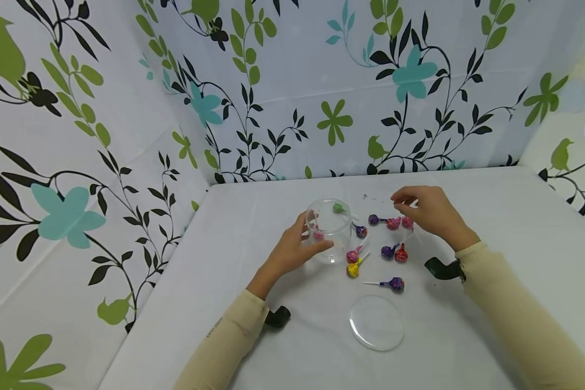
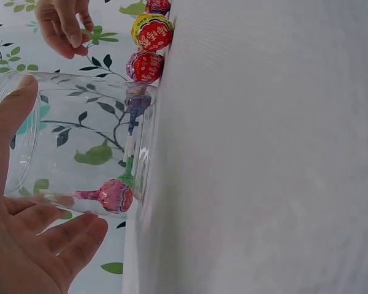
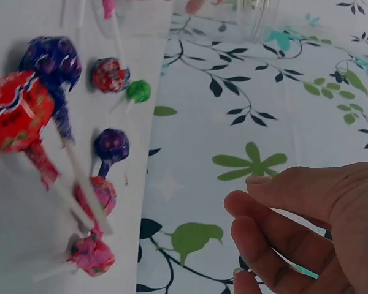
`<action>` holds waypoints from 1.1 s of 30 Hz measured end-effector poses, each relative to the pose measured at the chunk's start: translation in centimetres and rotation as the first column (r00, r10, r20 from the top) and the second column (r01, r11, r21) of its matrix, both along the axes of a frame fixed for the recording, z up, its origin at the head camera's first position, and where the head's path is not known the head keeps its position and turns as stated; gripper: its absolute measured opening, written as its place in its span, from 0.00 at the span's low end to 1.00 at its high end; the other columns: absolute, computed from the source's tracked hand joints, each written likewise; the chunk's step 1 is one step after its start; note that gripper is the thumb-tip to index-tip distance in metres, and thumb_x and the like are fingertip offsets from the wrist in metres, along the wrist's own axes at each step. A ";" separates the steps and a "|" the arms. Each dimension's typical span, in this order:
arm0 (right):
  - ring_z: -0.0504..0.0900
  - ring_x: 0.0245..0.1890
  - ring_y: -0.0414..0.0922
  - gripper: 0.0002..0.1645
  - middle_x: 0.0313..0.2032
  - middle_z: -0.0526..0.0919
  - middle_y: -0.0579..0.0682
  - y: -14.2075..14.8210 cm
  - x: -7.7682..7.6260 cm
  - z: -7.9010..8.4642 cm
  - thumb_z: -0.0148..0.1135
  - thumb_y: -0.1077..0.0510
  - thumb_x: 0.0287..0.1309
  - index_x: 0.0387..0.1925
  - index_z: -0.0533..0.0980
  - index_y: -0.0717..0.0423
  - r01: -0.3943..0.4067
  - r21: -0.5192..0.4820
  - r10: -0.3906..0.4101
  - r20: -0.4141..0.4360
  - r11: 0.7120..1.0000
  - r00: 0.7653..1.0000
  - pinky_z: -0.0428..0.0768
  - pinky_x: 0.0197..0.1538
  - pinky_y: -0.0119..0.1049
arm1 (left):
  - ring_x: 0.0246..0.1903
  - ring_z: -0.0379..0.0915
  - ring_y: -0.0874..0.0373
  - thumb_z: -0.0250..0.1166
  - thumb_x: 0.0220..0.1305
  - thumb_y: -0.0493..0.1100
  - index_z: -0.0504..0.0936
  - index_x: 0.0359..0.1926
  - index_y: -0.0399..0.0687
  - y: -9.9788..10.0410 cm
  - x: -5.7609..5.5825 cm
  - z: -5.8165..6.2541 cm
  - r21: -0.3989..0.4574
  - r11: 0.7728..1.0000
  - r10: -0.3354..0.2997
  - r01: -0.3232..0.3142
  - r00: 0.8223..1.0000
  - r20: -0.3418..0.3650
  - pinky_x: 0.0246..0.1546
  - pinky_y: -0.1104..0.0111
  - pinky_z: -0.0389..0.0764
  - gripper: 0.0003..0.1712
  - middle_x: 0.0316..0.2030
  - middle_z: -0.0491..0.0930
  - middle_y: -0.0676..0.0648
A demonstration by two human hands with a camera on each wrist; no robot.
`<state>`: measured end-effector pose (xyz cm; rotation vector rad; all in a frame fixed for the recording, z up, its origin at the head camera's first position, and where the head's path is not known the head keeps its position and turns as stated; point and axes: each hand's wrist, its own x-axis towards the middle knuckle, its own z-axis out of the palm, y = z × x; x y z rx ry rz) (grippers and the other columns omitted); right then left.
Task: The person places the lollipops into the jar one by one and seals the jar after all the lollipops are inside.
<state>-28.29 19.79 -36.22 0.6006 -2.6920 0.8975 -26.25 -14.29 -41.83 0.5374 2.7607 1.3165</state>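
Jar [image 1: 340, 246], clear and upright on the white table [image 1: 312, 330], looks light, stiff and slippery; its side wall suits a broad hold. The left hand [image 1: 294, 246] spans it, thumb and fingers on opposite sides. Nearby lollipops [image 1: 393, 223] look light, hard, easily pinched. The right hand [image 1: 426, 211] hovers near 3, fingers loosely bent, thumb gap narrow, apparently holding nothing.
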 end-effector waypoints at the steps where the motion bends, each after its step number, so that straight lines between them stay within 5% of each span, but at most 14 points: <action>1: 0.82 0.45 0.57 0.10 0.43 0.87 0.59 0.5 0.0 -0.2 0.66 0.65 0.69 0.49 0.85 0.63 0.008 0.002 -0.008 0.008 1.000 1.000 0.79 0.51 0.58 | 0.67 0.71 0.44 0.72 0.61 0.69 0.53 0.82 0.54 -0.1 -0.1 -0.1 0.002 1.000 -0.002 0.002 1.000 -0.003 0.59 0.52 0.77 0.59 0.73 0.68 0.43; 8: 0.82 0.45 0.58 0.11 0.42 0.87 0.60 3.0 -0.4 -1.4 0.66 0.62 0.70 0.50 0.84 0.64 0.051 0.022 -0.052 0.034 0.998 0.998 0.80 0.44 0.55 | 0.63 0.74 0.47 0.74 0.59 0.68 0.57 0.82 0.54 -0.2 -0.5 -0.5 -0.004 1.000 0.007 -0.007 0.997 -0.071 0.56 0.55 0.80 0.58 0.70 0.70 0.46; 16: 0.80 0.47 0.60 0.15 0.44 0.85 0.62 3.7 -1.1 -2.2 0.66 0.61 0.70 0.52 0.82 0.67 0.053 0.034 -0.057 0.136 0.998 0.989 0.81 0.47 0.58 | 0.46 0.69 0.55 0.77 0.57 0.66 0.66 0.78 0.56 -0.4 -0.7 -0.5 -0.035 0.999 0.033 -0.040 0.985 -0.168 0.40 0.63 0.76 0.53 0.49 0.72 0.47; 21: 0.80 0.42 0.58 0.17 0.41 0.85 0.60 4.1 -1.6 -3.1 0.68 0.60 0.68 0.51 0.81 0.69 0.049 0.074 -0.063 0.201 0.996 0.978 0.81 0.45 0.56 | 0.38 0.66 0.53 0.78 0.57 0.63 0.68 0.77 0.53 -0.7 -0.8 -0.6 0.011 1.000 0.017 -0.016 0.988 -0.151 0.34 0.63 0.68 0.52 0.39 0.71 0.41; 33: 0.76 0.34 0.53 0.21 0.33 0.80 0.56 4.8 -2.4 -4.8 0.71 0.54 0.65 0.47 0.81 0.69 0.034 0.113 -0.069 0.318 0.993 0.946 0.77 0.35 0.44 | 0.27 0.62 0.59 0.79 0.57 0.60 0.67 0.78 0.52 -0.8 -1.4 -0.9 0.070 0.997 -0.008 0.017 0.991 -0.131 0.27 0.65 0.64 0.52 0.25 0.67 0.51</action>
